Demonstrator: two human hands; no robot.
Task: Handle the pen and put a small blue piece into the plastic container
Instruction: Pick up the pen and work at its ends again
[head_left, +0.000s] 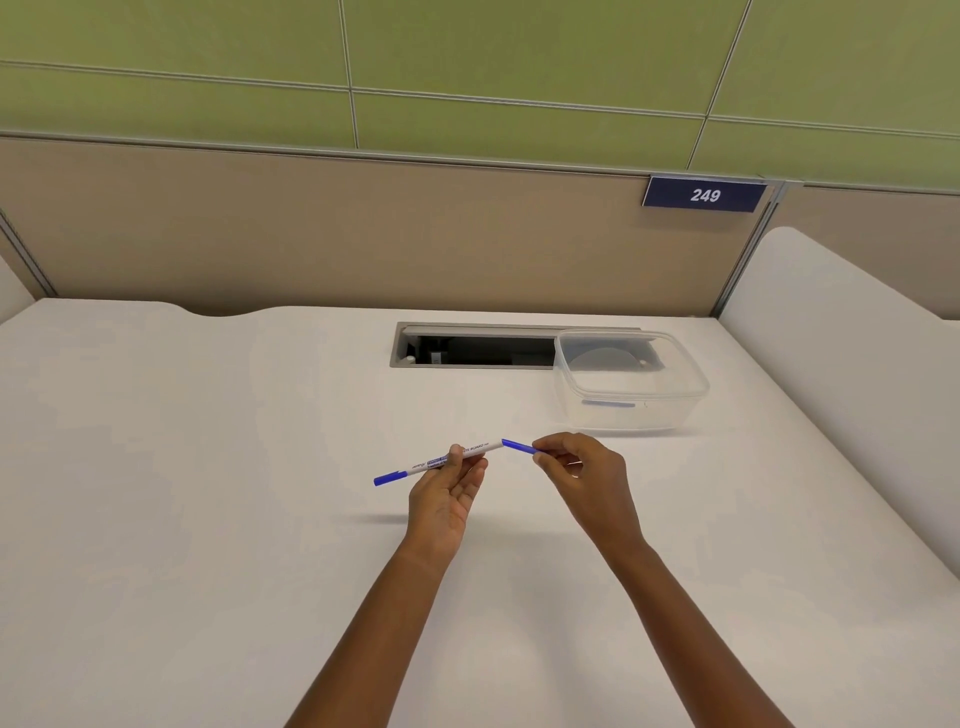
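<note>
A white whiteboard pen (467, 451) with a blue left end hovers above the white desk. My left hand (447, 499) grips its white barrel between thumb and fingers. My right hand (582, 475) pinches a small blue piece (517, 446) at the pen's right end; the piece sits at a slight angle to the barrel and touches it. A clear plastic container (631, 382) stands open behind and to the right of my hands. A blue strip shows low on its front wall; I cannot tell whether it lies inside.
A grey cable slot (472, 352) is cut into the desk (208, 467) just left of the container. A beige partition with a "249" sign (705, 195) rises at the back. A white rounded divider (831, 338) borders the right side.
</note>
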